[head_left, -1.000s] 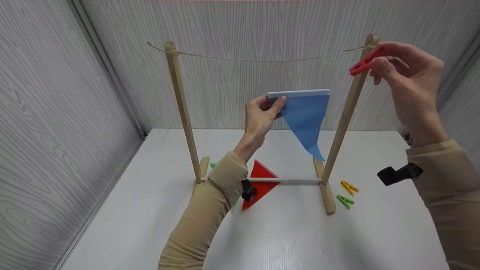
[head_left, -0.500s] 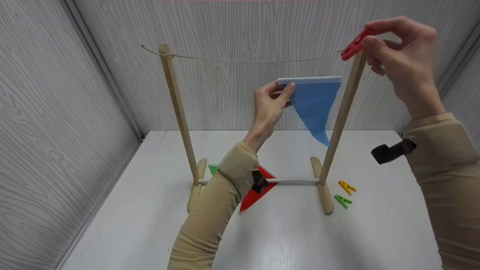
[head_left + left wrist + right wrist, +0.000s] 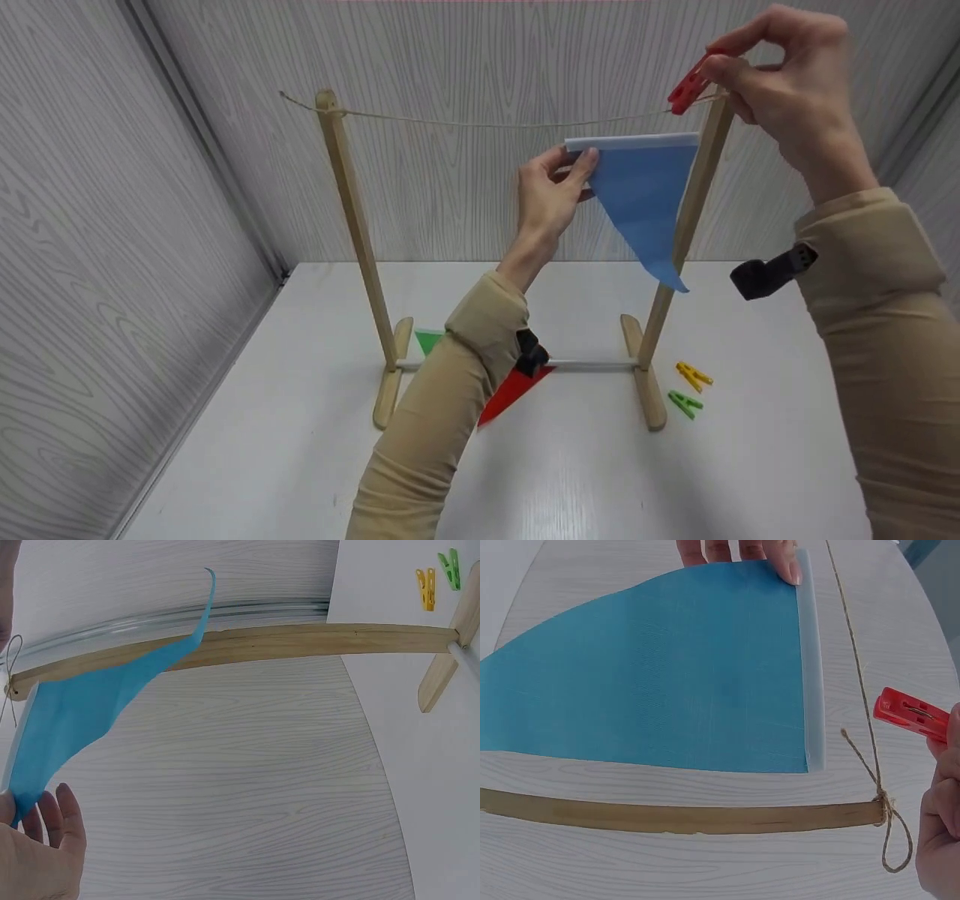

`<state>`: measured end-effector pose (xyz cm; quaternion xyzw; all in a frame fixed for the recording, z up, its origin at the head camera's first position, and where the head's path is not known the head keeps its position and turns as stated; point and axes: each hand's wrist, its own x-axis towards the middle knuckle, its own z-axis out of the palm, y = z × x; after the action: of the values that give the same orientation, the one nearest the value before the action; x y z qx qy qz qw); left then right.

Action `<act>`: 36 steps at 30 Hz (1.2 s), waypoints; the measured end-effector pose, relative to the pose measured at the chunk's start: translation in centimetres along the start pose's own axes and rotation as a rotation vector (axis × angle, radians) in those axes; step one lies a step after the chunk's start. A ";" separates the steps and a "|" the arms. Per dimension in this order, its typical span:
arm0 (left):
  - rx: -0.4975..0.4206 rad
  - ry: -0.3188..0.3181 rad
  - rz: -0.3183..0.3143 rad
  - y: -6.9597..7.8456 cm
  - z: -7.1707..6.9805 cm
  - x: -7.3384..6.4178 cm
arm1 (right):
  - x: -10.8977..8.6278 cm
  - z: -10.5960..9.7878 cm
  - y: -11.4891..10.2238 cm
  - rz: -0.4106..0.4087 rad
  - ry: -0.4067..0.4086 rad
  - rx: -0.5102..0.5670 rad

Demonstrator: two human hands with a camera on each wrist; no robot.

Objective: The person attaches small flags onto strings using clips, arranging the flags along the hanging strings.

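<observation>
My left hand pinches a blue triangular pennant by the left end of its white top band. The pennant hangs point down just below the string, its right side overlapping the right wooden post in the head view. Up by the top of that post, my right hand pinches a red clothespin by its handle end. The clothespin's tip is right at the string in the head view. In the right wrist view, the white band runs beside the string, and a knotted loop hangs from the post's end.
A left post carries the string's other end, and a white rod joins the stand's feet. Under my left forearm lie a red pennant and a green one. Yellow and green clothespins lie right of the stand.
My left hand has raised the blue pennant up and to the right, closer to the string. My right hand has moved up and left, bringing the red clothespin to the string.
</observation>
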<state>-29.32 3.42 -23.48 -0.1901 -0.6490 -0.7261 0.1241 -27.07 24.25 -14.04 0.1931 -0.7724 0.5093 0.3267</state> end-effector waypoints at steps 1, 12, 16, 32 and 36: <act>0.003 -0.001 0.004 0.1 0.0 0.0 | 0.1 0.1 0.0 -0.007 -0.005 -0.008; -0.005 -0.004 0.021 0.6 0.7 0.3 | 0.7 1.0 -0.2 -0.012 -0.022 0.027; -0.010 -0.002 0.024 0.8 0.9 0.4 | 0.6 1.3 -0.2 -0.012 -0.020 -0.025; 0.000 0.015 0.038 1.2 1.2 0.6 | 0.6 1.9 -0.6 -0.002 -0.014 -0.130; -0.007 0.020 0.040 1.4 1.3 0.6 | 0.6 2.0 -0.6 0.010 -0.018 -0.130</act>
<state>-29.12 4.55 -21.86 -0.1961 -0.6411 -0.7277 0.1447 -27.77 22.20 -13.74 0.1721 -0.8079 0.4578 0.3289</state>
